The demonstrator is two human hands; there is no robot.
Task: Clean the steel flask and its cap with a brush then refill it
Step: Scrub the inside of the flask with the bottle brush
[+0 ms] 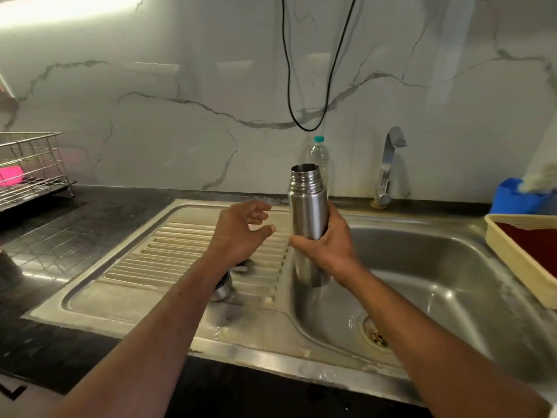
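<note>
So your right hand [330, 247] is wrapped around the lower middle of the steel flask [308, 206], holding it upright over the edge where the drainboard [168, 251] meets the sink basin [437, 267]. Long axis is pretty much vertical, maybe a hair tilted, with the open threaded mouth pointing up and a bit away from you. The cap is off it; can't see inside the flask from this angle, so no idea what's in it.

Your left hand [241, 233] is just beside the flask, not touching it, fingers spread loosely and curled, holding nothing. Under your left forearm there's a small steel piece [221, 289] lying on the drainboard, mostly hidden, looks like it could be the cap but can't say for sure, and something dark and blurry [244, 267] right by it.

Basin looks wet, with some bits sitting in the drain [376, 334]. Behind the flask a clear plastic bottle [319, 155] with a teal lid stands against the wall, tap [388, 167] to its right. A tan tray [524, 257] sits on the right rim of the sink, and a wire rack [33, 164] sits on the bench at far left with something pink [12, 175] in it
</note>
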